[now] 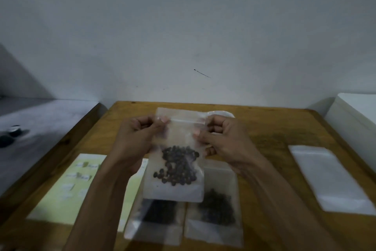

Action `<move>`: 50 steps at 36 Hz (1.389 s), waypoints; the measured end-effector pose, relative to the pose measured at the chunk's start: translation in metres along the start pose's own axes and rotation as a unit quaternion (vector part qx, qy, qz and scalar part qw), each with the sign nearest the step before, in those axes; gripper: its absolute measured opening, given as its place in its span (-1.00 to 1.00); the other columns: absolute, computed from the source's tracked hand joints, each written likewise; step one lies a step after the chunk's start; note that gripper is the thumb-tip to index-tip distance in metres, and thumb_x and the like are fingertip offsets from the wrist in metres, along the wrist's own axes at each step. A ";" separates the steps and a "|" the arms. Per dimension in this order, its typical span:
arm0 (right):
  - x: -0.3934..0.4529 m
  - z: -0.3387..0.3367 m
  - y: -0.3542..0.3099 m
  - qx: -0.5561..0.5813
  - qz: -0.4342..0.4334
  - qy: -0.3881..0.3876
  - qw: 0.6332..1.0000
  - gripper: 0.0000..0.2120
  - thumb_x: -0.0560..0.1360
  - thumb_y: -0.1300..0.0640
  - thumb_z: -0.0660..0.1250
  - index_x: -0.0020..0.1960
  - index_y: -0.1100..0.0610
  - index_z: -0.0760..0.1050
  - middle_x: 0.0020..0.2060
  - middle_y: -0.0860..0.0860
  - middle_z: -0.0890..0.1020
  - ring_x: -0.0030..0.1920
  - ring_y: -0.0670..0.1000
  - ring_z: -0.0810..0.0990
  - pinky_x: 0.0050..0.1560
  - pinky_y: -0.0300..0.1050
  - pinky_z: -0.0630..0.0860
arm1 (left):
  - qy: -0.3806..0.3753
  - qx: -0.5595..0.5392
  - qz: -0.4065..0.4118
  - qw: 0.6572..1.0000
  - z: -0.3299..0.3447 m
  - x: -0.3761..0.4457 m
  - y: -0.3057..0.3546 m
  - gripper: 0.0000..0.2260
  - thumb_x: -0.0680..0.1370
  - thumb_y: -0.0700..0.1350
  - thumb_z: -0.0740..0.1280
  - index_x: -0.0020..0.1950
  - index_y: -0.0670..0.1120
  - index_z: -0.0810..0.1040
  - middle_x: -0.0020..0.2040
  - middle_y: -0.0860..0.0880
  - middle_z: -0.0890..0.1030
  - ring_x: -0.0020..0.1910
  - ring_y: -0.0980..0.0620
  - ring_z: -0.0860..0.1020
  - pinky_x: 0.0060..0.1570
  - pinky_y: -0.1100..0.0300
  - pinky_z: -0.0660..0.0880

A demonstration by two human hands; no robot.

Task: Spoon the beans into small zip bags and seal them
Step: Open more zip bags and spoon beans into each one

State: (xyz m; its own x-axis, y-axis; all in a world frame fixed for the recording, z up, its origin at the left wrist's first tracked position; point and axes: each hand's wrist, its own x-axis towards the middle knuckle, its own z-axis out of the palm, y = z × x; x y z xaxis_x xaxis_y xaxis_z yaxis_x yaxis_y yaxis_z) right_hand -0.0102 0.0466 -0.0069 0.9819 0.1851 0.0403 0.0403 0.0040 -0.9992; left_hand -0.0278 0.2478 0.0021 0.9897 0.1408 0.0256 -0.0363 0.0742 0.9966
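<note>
Two filled bags point(183, 218) are lying below the hands; left hand point(138, 137) and right hand point(221, 139) are pinching the zip bag point(177, 169) of beans point(177, 167) upright; a partly pressed zip is risking spillage.

Clear plastic zip bag point(179, 173) w/ dark beans point(177, 166), held upright above wooden table point(270, 128). Left hand point(138, 139) and right hand point(221, 141) pinch its top near zip strip. Two filled clear bags: point(156, 220), point(215, 208), flat below. Stack of empty clear bags point(325, 177) at right. Pale green printed sheet point(73, 187) at left.
</note>
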 end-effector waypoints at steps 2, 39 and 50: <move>-0.005 0.013 0.007 -0.009 0.026 -0.003 1.000 -0.80 0.48 0.36 0.46 0.03 0.40 0.50 -0.16 0.25 0.59 -0.25 0.11 0.59 -0.41 -0.12 0.61 | -0.003 0.037 -0.019 0.999 -0.014 -0.007 -0.004 -0.73 0.32 -0.11 0.50 -0.07 -0.24 0.63 -0.21 -0.14 0.68 -0.22 -0.09 0.64 -0.28 0.07 0.61; -0.028 -0.012 0.018 -0.406 -0.025 0.133 0.904 -0.58 0.53 -0.01 0.41 0.37 -0.03 0.48 0.30 -0.03 0.51 0.27 -0.01 0.49 0.12 -0.14 0.47 | 0.029 0.469 0.142 0.871 0.050 -0.012 -0.019 -0.51 0.47 0.13 0.47 0.31 -0.09 0.56 0.12 -0.03 0.66 0.08 0.00 0.61 0.08 0.03 0.56; -0.060 -0.199 0.044 -0.485 0.179 0.308 0.799 -0.41 0.56 -0.11 0.33 0.48 0.15 0.34 0.42 0.15 0.45 0.41 0.21 0.39 0.34 0.07 0.37 | -0.169 0.468 0.114 0.860 0.235 -0.003 -0.053 -0.71 0.52 0.13 0.37 -0.24 -0.04 0.49 -0.28 -0.06 0.54 -0.15 -0.13 0.59 -0.22 0.06 0.51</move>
State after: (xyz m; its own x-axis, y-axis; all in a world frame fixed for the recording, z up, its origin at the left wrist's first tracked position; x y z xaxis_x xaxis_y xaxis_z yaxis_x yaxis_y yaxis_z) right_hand -0.0306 -0.1602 -0.0523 0.8553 -0.5161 0.0454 -0.4322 -0.7591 -0.4868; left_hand 0.0038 0.0112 -0.0318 0.9608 -0.2613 0.0931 -0.2651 -0.7659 0.5857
